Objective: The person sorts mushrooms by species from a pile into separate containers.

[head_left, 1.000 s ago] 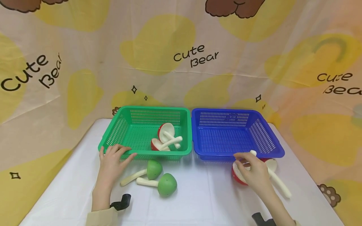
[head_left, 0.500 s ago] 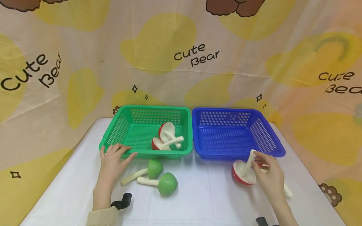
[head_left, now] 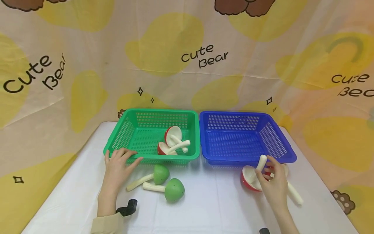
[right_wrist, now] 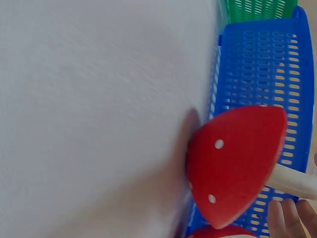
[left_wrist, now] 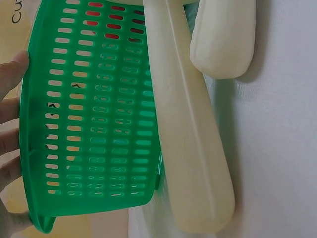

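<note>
Broadly, a patterned cloth (head_left: 163, 45) with yellow patches and "Cute Bear" lettering fills the background, and before it lies a white-covered bench (head_left: 210, 209). Two slotted baskets sit side by side near its far edge: the green basket (head_left: 141, 138) on the left, the blue basket (head_left: 230, 143) on the right.

The left hand (head_left: 117, 167) lies at the green basket's near rim, fingers spread and resting there, gripping nothing else. The right hand (head_left: 274, 187) has thumb and fingers around the raised stem of a red mushroom (head_left: 249, 177); whether they pinch it I cannot tell. That mushroom is just in front of the blue basket, its white underside facing up. Partly behind the right hand is a second red mushroom (head_left: 294, 193), its pale stem slanting toward the near right.

Two more, an upper red-capped one (head_left: 174, 136) and a lower red-capped one (head_left: 163, 149), lie in the green basket with stems crossing. On the bench before it rest a rear green mushroom (head_left: 159, 175) and a front green mushroom (head_left: 173, 190), stems pointing left. Smallest is the black piece (head_left: 127, 208) at the left wrist.
</note>
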Demonstrator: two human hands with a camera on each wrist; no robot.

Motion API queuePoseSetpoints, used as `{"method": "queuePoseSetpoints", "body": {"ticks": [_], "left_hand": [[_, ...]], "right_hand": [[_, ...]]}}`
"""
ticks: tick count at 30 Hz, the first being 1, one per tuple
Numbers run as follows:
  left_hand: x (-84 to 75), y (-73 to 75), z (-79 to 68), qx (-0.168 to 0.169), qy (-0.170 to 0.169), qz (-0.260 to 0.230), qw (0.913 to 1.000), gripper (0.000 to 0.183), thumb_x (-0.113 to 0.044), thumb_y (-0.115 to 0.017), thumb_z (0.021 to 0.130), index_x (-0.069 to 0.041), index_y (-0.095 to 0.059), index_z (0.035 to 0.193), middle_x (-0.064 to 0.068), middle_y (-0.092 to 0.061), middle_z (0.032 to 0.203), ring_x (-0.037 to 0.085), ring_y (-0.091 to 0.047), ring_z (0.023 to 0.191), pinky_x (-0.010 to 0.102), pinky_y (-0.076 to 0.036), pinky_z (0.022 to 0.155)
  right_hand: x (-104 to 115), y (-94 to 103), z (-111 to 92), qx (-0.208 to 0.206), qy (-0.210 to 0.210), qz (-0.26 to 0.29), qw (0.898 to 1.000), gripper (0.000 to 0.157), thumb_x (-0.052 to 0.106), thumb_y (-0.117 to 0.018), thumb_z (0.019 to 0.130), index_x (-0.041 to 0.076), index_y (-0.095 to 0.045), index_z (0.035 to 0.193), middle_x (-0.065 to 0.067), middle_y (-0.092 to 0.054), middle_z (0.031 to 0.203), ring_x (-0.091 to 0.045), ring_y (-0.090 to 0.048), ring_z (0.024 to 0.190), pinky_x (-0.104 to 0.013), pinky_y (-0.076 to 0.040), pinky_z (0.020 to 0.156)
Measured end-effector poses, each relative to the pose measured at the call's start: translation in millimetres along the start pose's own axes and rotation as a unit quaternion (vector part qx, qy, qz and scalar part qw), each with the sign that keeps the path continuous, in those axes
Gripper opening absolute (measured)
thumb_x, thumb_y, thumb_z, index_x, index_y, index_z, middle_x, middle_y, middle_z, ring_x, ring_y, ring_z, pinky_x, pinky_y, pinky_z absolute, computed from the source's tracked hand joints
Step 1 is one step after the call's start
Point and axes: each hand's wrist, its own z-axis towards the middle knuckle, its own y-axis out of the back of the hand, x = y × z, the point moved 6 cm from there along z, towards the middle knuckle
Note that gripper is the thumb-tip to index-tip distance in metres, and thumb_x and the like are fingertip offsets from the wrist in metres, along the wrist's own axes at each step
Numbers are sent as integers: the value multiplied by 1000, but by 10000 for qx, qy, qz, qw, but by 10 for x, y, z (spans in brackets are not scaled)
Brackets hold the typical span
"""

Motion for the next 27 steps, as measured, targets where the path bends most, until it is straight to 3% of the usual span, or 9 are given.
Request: {"method": "queuePoseSetpoints", "body": {"ticks": [8, 20, 27], "left_hand": [[-11, 12, 4, -31, -5, 0, 10000, 29, -28, -79, 77, -9, -71, 98, 10, -65, 96, 35, -53, 103, 74, -13, 108], [-10, 7, 11, 7, 21, 2, 10000, 30, -29, -79, 78, -9, -71, 99, 10, -65, 96, 36, -54, 103, 73, -11, 110], [-17, 22, 6, 1, 25, 19, 10000, 30, -29, -79, 77, -9, -71, 98, 10, -65, 96, 35, -54, 103, 74, -11, 109]], "right_hand": [[-94, -101, -44, 97, -356, 185, 9991, 73, -6, -69, 81, 11, -38, 145, -17, -56, 115, 0, -51, 87, 2, -45, 72], [-153, -140, -53, -223, 133, 272, 9993, 71, -11, -67, 80, 11, -42, 143, -20, -58, 106, 14, -48, 81, 3, -43, 69], [-157, -142, -60, -213, 76, 208, 9995, 71, -11, -66, 80, 14, -43, 143, -1, -55, 101, 10, -50, 81, 2, -44, 69]]}}
